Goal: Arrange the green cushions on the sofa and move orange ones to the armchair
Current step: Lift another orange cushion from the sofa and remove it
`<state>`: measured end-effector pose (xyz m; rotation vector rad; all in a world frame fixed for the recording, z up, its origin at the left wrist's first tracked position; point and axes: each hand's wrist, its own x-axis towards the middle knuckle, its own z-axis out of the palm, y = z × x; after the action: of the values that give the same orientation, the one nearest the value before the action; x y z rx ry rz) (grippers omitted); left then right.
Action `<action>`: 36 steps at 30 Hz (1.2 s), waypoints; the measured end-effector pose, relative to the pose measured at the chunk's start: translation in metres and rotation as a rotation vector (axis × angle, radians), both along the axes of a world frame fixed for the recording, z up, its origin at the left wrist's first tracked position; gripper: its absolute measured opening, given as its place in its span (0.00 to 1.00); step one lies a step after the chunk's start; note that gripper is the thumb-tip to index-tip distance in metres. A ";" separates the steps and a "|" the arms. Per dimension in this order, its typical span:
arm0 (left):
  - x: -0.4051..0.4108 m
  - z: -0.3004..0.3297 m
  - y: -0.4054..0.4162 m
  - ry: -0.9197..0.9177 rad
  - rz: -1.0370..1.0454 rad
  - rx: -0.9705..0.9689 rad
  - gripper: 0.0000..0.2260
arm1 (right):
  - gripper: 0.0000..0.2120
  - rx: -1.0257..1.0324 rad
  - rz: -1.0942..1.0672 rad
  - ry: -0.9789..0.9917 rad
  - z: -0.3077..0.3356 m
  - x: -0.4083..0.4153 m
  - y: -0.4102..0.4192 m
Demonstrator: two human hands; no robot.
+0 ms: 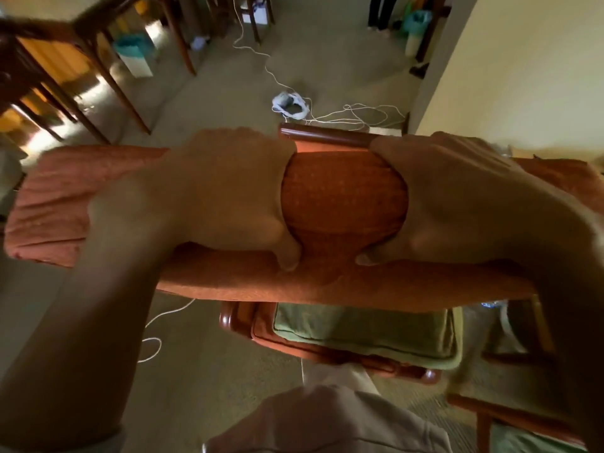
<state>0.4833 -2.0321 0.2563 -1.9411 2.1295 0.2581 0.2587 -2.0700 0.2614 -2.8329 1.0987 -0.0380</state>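
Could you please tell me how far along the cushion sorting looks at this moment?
Done: nothing can be confirmed; the sofa is not in view. In hand: the left hand and right hand both grip an orange cushion, held above the armchair. Left: a green cushion lies on the armchair seat and belongs on the sofa, and the orange one is not yet set down.

Floor: carpet [209, 354], crossed by a white cable [258, 57].
Upper left: wooden chairs [98, 60].
Right: pale wall [523, 76].
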 end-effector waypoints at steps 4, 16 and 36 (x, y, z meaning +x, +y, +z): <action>0.006 0.000 -0.079 0.012 -0.021 -0.032 0.36 | 0.39 -0.015 0.011 0.036 -0.008 0.003 -0.075; 0.005 -0.025 -0.289 0.065 -0.060 -0.097 0.34 | 0.41 -0.005 -0.022 -0.042 -0.041 0.003 -0.290; 0.001 -0.374 -0.450 0.185 -0.075 0.009 0.56 | 0.54 0.296 -0.400 0.052 -0.381 -0.017 -0.424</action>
<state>0.4840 -2.4819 -0.1173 -1.8935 2.3057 0.4484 0.2418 -2.4945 -0.1195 -2.3341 1.5233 0.1550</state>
